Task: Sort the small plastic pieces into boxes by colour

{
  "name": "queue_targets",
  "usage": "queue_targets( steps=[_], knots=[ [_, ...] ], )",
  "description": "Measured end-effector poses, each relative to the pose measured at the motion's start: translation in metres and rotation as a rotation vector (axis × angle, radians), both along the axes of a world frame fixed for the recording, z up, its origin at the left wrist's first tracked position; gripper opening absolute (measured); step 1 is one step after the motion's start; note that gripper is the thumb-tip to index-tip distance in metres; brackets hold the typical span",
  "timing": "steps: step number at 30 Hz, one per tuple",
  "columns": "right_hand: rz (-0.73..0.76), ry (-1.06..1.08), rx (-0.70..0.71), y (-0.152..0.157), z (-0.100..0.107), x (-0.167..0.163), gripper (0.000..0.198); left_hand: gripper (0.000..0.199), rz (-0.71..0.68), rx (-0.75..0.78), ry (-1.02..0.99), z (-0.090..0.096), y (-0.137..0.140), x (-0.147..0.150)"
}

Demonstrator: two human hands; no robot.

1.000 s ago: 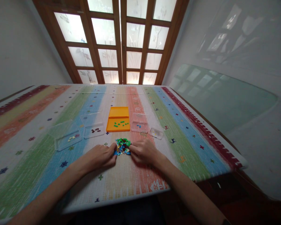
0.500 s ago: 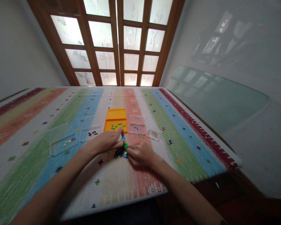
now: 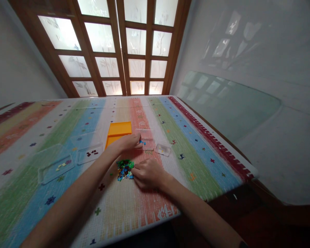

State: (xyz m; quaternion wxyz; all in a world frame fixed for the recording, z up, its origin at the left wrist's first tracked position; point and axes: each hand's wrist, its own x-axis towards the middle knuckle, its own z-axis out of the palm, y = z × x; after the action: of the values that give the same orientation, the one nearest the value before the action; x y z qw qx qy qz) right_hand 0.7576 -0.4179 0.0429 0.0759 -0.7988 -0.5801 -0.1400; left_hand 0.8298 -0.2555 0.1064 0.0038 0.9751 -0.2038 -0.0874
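Note:
My left hand (image 3: 129, 141) reaches over the near part of the yellow case (image 3: 120, 128), its fingers pinched at the left side of a clear box (image 3: 149, 145). Blue shows right at the fingertips, a small blue toy brick (image 3: 141, 142); another blue piece (image 3: 144, 143) lies in the box. Close to the table's front, my right hand (image 3: 148, 173) is closed, fingers curled against the right edge of a pile of small mixed toy bricks (image 3: 125, 169), mostly green, blue and brown. Whatever its fingertips hold is hidden.
A small clear box (image 3: 162, 149) with pale bits stands at the right. On the left are a clear box (image 3: 79, 159) with dark brown bricks and another (image 3: 42, 176) with cream ones. A striped cloth (image 3: 113, 203) covers the table.
My left hand has moved from above the pile, where it pinched a blue brick, forward to the clear box. My right hand stays beside the pile. The view has shifted slightly.

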Motion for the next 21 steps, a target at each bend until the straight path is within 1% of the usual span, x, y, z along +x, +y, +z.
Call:
queue_targets(
  steps=[10,16,21],
  knots=[
    [-0.004,-0.002,-0.041,0.001,0.005,-0.002,0.010,0.031,0.027,0.030,0.010,-0.009,-0.003,0.010],
    [-0.006,0.001,0.002,0.000,0.002,-0.001,0.010,0.030,0.016,0.017,0.022,-0.008,-0.002,0.012],
    [-0.017,0.010,-0.004,-0.001,0.001,0.000,0.008,0.025,0.014,-0.003,0.028,-0.006,-0.002,0.017]
  ],
)
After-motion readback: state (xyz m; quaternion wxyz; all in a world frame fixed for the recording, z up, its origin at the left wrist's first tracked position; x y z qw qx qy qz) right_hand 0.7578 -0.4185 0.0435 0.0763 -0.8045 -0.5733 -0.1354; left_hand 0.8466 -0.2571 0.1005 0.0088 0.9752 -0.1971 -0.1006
